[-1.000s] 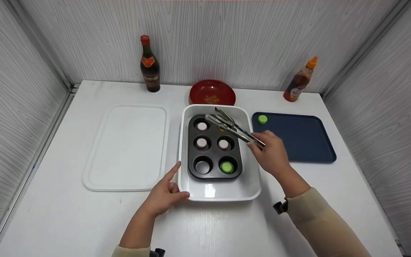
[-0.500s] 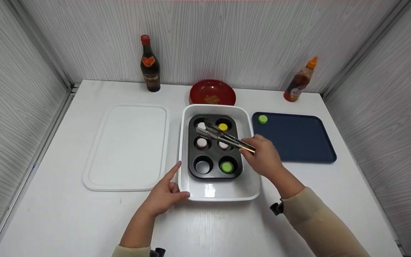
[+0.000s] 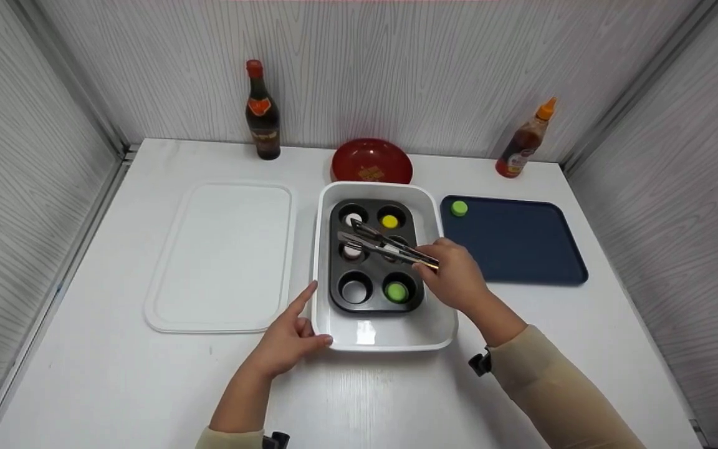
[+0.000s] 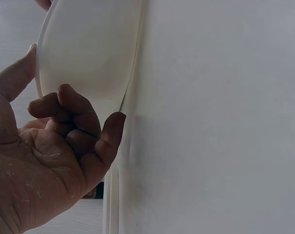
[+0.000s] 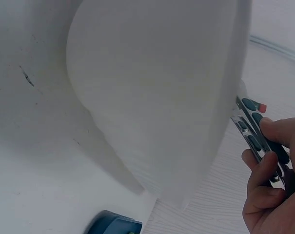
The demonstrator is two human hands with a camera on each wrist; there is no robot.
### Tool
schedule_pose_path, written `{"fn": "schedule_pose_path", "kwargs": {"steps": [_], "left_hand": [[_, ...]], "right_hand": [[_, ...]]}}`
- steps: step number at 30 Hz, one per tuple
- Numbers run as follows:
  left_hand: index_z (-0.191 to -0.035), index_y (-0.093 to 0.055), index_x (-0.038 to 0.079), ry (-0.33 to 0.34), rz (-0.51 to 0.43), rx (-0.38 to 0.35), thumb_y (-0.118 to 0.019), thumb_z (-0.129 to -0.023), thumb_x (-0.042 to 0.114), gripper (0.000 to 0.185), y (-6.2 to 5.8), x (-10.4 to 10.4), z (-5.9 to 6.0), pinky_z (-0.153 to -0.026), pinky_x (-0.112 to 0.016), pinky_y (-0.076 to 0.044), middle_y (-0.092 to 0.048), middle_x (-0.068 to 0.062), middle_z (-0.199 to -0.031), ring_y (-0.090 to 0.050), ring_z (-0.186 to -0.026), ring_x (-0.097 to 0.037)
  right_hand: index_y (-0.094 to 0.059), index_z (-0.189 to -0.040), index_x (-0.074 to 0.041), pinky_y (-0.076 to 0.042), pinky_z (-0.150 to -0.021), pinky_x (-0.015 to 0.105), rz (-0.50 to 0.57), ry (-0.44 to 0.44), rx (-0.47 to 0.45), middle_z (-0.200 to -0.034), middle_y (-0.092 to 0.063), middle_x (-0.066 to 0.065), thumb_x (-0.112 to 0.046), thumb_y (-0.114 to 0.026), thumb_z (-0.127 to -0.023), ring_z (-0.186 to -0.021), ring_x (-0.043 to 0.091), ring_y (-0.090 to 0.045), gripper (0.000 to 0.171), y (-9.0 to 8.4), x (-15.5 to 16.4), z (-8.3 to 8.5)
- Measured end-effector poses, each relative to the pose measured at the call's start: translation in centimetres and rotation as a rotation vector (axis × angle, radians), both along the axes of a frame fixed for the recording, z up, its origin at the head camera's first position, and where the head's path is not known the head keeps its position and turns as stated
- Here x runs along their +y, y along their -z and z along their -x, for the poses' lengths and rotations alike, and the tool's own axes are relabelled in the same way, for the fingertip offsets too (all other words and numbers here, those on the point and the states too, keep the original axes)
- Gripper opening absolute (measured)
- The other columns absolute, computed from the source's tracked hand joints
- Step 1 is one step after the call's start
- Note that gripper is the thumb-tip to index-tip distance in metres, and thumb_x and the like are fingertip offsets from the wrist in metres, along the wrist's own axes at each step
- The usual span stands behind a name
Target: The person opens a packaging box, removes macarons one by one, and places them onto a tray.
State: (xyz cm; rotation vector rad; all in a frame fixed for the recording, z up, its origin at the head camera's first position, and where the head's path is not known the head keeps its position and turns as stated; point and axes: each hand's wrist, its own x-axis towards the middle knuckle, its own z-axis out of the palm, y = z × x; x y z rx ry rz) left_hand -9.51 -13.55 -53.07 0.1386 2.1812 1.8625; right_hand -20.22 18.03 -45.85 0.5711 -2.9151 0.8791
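My right hand [image 3: 455, 274] grips metal tongs [image 3: 406, 254] low over a dark muffin pan [image 3: 374, 302]. The tong tips lie across the middle-left cup, partly covering a pale pink round piece [image 3: 351, 254]. A whitish piece sits in the back-left cup, a yellow one [image 3: 389, 222] at back right and a green one [image 3: 396, 292] at front right; the tongs mostly hide the middle-right piece. The pan lies in a deep white tray [image 3: 390, 344]. My left hand [image 3: 284, 343] touches the tray's front-left corner with thumb and straight index finger, other fingers curled.
A white lid-like board [image 3: 225, 259] lies left of the tray. At right, a navy tray [image 3: 521, 243] bears a green round piece [image 3: 459, 208]. Behind stand a red bowl [image 3: 371, 161], a dark bottle [image 3: 263, 118] and an orange-capped sauce bottle [image 3: 524, 143].
My right hand has brought the tongs left and toward me, from over the back cups to the middle-left cup, uncovering the yellow piece. My left hand stays at the tray's corner.
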Motion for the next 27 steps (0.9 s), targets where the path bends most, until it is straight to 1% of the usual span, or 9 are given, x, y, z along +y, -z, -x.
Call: {"fn": "schedule_pose_path", "kwargs": {"steps": [5,15,21,27], "left_hand": [[-0.170,-0.022,0.011,-0.003,0.009,-0.011,-0.084,-0.086,0.002,0.105,-0.10,0.09,0.01,-0.055,-0.023,-0.036,-0.044,0.003,-0.062,-0.040,-0.056,-0.009],[-0.170,-0.022,0.010,-0.008,0.023,-0.009,-0.085,-0.086,0.003,0.105,-0.04,0.14,0.03,-0.055,-0.023,-0.036,-0.045,0.004,-0.062,-0.041,-0.056,-0.010],[-0.170,-0.022,0.009,-0.006,0.016,-0.001,-0.084,-0.086,0.002,0.104,-0.05,0.09,-0.02,-0.054,-0.023,-0.036,-0.044,0.004,-0.062,-0.040,-0.055,-0.009],[-0.170,-0.021,0.008,-0.001,-0.001,0.003,-0.084,-0.086,0.001,0.104,-0.16,0.10,-0.05,-0.054,-0.023,-0.036,-0.044,0.003,-0.062,-0.040,-0.055,-0.009]], "right_hand": [[-0.078,-0.125,-0.005,-0.047,-0.067,0.038,-0.026,-0.007,0.003,-0.098,-0.067,0.008,-0.016,-0.079,-0.096,-0.077,0.022,-0.059,0.031,0.31,-0.01,0.14],[-0.078,-0.127,-0.006,-0.049,-0.069,0.041,-0.054,-0.009,-0.019,-0.100,-0.067,0.008,-0.018,-0.078,-0.097,-0.079,0.023,-0.060,0.032,0.59,-0.08,0.28],[-0.078,-0.126,-0.006,-0.049,-0.069,0.042,-0.067,-0.025,-0.014,-0.098,-0.066,0.008,-0.018,-0.077,-0.097,-0.077,0.023,-0.059,0.031,0.67,-0.24,0.30],[-0.078,-0.125,-0.006,-0.049,-0.069,0.043,-0.084,-0.027,-0.029,-0.098,-0.066,0.008,-0.018,-0.077,-0.098,-0.077,0.023,-0.059,0.030,0.52,-0.36,0.24]]}}
